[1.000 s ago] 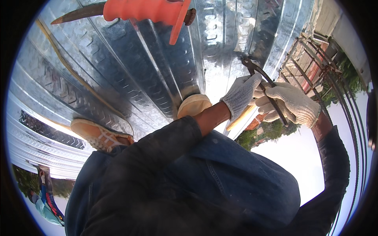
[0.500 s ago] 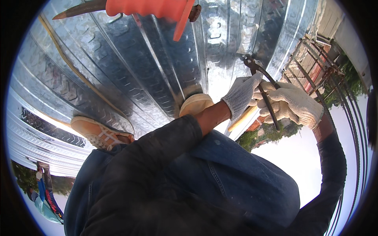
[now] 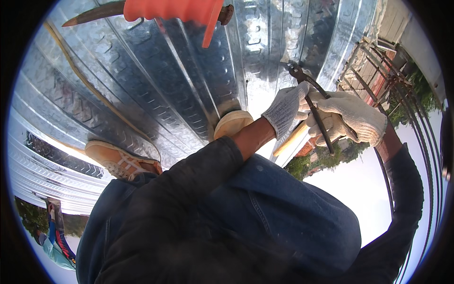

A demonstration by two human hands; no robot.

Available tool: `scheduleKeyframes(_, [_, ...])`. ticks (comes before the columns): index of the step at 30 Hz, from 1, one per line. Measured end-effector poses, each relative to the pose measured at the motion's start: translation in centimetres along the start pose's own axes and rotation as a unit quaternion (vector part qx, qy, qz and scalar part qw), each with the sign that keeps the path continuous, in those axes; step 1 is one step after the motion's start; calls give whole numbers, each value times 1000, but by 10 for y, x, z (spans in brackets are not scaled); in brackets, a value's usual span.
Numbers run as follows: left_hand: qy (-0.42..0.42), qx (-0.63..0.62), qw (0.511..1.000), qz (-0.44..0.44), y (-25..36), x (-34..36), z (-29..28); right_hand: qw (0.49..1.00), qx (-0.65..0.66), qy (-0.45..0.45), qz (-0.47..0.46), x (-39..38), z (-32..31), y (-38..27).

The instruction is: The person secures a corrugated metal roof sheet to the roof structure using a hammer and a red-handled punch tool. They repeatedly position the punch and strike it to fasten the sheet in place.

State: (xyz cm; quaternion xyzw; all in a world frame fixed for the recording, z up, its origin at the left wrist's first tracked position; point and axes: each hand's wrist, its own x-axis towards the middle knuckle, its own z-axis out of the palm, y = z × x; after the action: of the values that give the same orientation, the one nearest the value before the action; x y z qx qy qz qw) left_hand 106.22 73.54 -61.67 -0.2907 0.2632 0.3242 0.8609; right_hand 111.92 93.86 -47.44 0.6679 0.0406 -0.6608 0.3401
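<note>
Ridged metal sheeting (image 3: pixel 142 75) spreads beyond my fingers (image 3: pixel 300 93); from afar, I see the right hand (image 3: pixel 355 113) clamped on the pliers (image 3: pixel 320 125), their head just past the left hand (image 3: pixel 283 110), whose grip I cannot tell.

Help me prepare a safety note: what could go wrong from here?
Pinching: the left hand and right hand crowd the dark pliers, so a slip might catch gloved fingers.
Footing: the shoes are on shiny metal sheeting, which could be slick.
Loose tool: the red-gripped pointed tool, if unsecured, might slide.
</note>
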Motion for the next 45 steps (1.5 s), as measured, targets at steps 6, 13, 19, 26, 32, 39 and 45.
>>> scheduleKeyframes(6, [4, -3, 1000, 6, 1, -4, 3, 999, -20, 28, -24, 7, 4, 10])
scheduleKeyframes(13, [106, -51, 991, -59, 15, -16, 51, 998, -49, 42, -15, 20, -2, 24])
scheduleKeyframes(19, [210, -6, 975, -72, 36, -7, 89, 885, -405, 43, -225, 22, -21, 36])
scheduleKeyframes(26, [219, 65, 971, -71, 36, -6, 80, 988, 148, -32, -39, -2, -6, 56])
scheduleKeyframes(32, [205, 53, 976, -58, 14, 11, 81, 984, 137, -75, -88, 4, -29, 71])
scheduleKeyframes(39, [61, -54, 996, 21, -6, 3, 34, 997, 50, 49, -45, 0, -18, 56])
scheduleKeyframes(45, [77, -54, 995, 16, 0, -20, 24, 995, 17, 54, -82, 2, -9, 54])
